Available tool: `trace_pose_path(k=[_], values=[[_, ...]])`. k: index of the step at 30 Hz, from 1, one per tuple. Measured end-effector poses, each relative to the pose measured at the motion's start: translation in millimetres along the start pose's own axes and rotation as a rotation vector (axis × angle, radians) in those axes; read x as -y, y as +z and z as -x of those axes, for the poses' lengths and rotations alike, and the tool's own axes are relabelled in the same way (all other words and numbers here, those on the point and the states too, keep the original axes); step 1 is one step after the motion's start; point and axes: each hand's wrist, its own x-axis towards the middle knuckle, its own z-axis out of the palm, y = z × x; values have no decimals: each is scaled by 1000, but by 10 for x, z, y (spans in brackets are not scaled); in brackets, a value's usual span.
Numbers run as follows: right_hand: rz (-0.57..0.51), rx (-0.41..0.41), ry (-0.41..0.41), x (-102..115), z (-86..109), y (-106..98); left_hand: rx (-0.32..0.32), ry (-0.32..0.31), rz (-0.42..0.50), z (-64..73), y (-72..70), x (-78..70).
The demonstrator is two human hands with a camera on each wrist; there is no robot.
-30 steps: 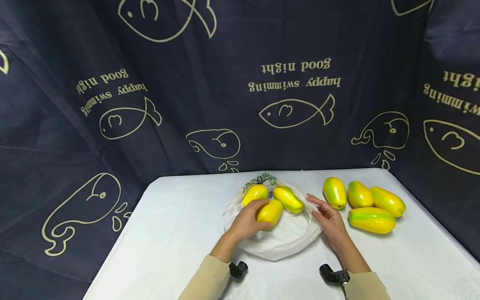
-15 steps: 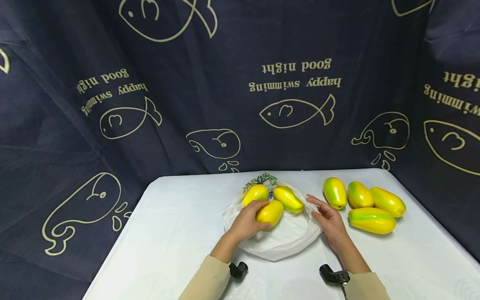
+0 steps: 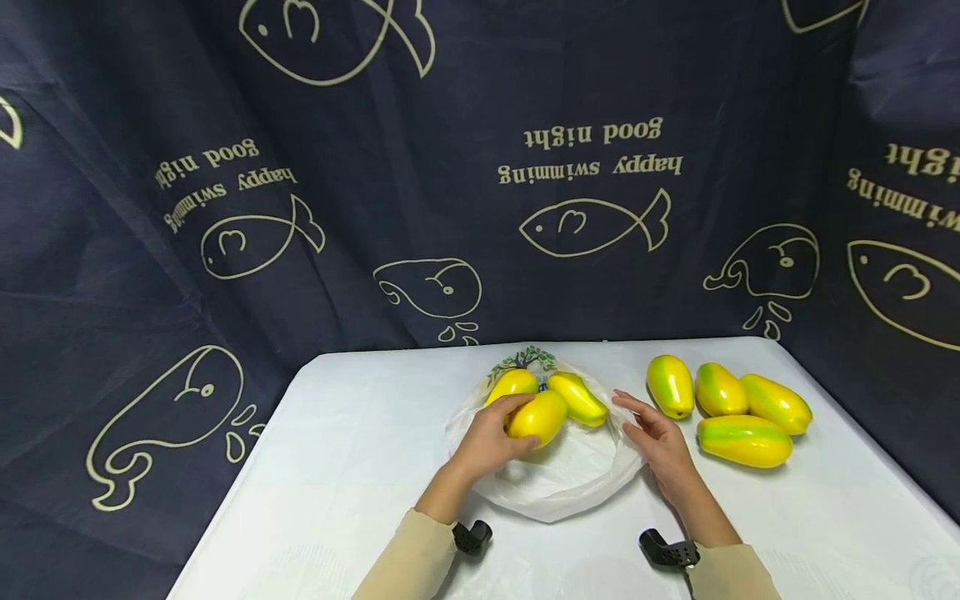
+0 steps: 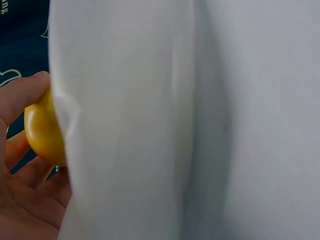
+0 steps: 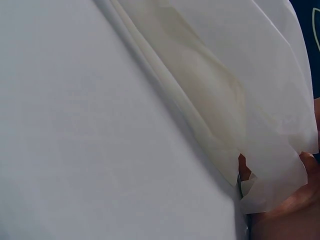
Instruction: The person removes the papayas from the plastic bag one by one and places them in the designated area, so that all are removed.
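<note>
My left hand [image 3: 489, 442] grips a yellow papaya [image 3: 538, 419] over the opening of a white plastic bag [image 3: 558, 498]. In the left wrist view, thumb and fingers curl around this papaya [image 4: 45, 130], while the bag's side [image 4: 125, 120] hides part of it. Two more papayas lie inside the bag: one at the back left [image 3: 512, 383], partly covered, and a yellow-green one [image 3: 577, 398] at the back right. My right hand [image 3: 663, 446] holds the bag's right rim, with plastic between thumb and fingers; some fingers are hidden behind the film in the right wrist view.
Several yellow-green papayas lie together on the white table [image 3: 352, 467] to the right of the bag, the closest being a long one [image 3: 744, 441]. A dark curtain [image 3: 420, 167] with fish drawings hangs behind the table.
My left hand has raised the papaya slightly and tilted it, moving a little away from the bag's bottom. The right hand and the other papayas have stayed in place.
</note>
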Motion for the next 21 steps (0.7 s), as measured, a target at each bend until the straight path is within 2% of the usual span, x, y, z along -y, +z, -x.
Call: trace_pose_path(k=[7,17,21], values=[[0,-1,-15,-4,-7,-4,-61,13,94,-1,-122,-5],[-3,4,-9,-15,-4,-6,-156,-21,176,1,-292,46],[2,-2,-9,-18,-6,-5,-203,-51,210,-5,-405,72]])
